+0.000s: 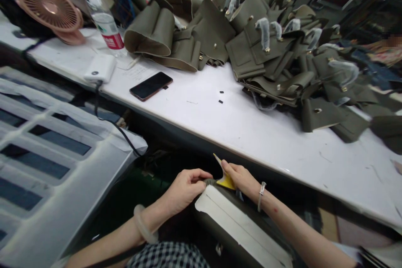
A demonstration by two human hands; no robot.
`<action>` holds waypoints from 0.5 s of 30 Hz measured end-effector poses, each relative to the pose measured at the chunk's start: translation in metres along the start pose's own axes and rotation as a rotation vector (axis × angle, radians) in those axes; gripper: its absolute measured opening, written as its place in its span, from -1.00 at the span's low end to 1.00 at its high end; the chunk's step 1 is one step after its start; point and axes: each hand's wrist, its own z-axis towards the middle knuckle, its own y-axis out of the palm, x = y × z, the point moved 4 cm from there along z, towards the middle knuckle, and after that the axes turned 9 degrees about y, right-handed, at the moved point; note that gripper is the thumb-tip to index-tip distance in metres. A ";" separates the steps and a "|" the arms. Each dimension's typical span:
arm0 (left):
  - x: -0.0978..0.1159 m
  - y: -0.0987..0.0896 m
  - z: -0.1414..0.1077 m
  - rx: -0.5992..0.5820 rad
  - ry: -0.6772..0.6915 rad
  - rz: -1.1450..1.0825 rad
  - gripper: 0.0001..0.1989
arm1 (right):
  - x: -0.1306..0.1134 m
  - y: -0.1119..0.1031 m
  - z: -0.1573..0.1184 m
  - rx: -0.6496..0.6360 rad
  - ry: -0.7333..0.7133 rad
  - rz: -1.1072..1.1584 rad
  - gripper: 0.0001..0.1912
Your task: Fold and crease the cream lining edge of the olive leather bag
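Note:
An olive-green bag (209, 228) lies in my lap, with a long white panel (238, 230) along its upward side. My left hand (190, 186) is closed at the bag's far corner, thumb and fingers pinching its gathered edge. Just to the right, my right hand (241, 178) grips a thin yellow flat tool with a pointed tip (226, 181). The tool's lower edge meets the bag's rim near my left fingertips; whether it presses into the material I cannot tell. A small metal fitting (219, 249) shows on the bag's near side.
A white table (201, 119) runs across in front, its edge just beyond my hands. On it are a phone (151, 86), a power bank (100, 68), a bottle (108, 29), a pink fan (50, 6) and piled olive bag pieces (248, 50). A white slatted crate (103, 163) stands left.

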 end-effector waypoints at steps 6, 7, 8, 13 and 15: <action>-0.001 -0.003 -0.002 -0.021 -0.008 -0.055 -0.59 | -0.015 -0.012 -0.030 -0.130 -0.190 0.297 -0.27; -0.003 -0.005 -0.002 -0.026 -0.021 -0.082 -0.59 | -0.019 -0.012 -0.035 -0.176 -0.217 0.363 -0.21; -0.005 -0.007 -0.001 -0.033 -0.031 -0.102 -0.59 | -0.023 -0.011 -0.039 -0.216 -0.228 0.402 -0.15; -0.007 -0.011 0.003 -0.067 -0.045 -0.115 -0.57 | -0.037 0.000 -0.041 -0.220 -0.159 0.381 -0.35; -0.005 -0.010 0.005 -0.064 -0.050 -0.107 -0.55 | -0.040 0.004 -0.038 -0.223 -0.142 0.361 -0.45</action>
